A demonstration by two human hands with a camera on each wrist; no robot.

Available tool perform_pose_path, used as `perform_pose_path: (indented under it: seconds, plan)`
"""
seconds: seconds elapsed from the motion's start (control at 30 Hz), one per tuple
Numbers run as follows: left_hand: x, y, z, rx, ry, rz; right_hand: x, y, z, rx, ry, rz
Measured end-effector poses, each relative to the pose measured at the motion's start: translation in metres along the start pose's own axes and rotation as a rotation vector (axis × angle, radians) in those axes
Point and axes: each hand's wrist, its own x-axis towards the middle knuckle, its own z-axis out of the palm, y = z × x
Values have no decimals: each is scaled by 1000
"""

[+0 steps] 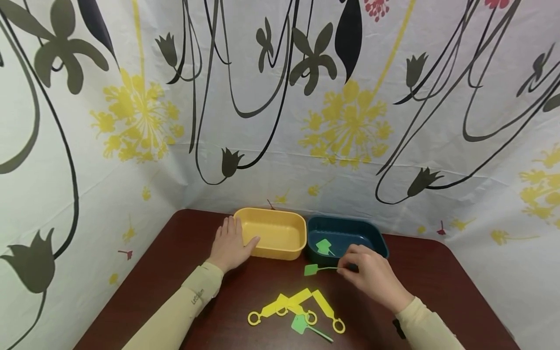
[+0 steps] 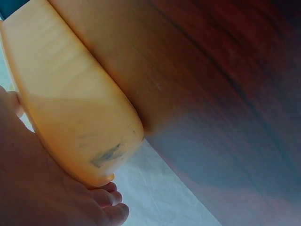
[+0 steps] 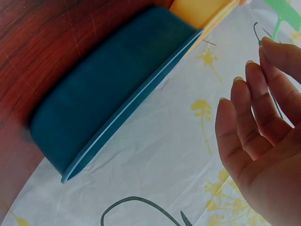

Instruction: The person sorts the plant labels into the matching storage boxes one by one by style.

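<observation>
While left hand (image 1: 230,246) rests on yellow bin (image 1: 280,253), right hand (image 1: 370,274) pinches green tag (image 1: 311,270).

A dark red-brown table (image 1: 267,275) with wood grain and rounded far corners: along its far edge stand a yellow bin (image 1: 271,253) on the left and a blue bin (image 1: 363,233) just beside it on the right. Nearer, around the middle, lie four ring-ended yellow tags (image 1: 270,309), three overlapping, one at their right. A green tag (image 1: 299,323) lies at their near side; a small black thing (image 1: 398,329), partly hidden, lies near right
</observation>
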Motion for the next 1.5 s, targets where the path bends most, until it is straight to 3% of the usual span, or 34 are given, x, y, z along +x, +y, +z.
perform_pose_path:
  seconds: [1.13,1.4,1.5]
  plan:
    - [0,-1,3,-19,7,0,29,25,5,69,41,5]
    - [2,-6,10,-25,13,-1,34,40,11,74,47,46]
    - [1,-4,7,-24,17,-5,35,44,13,75,49,57]
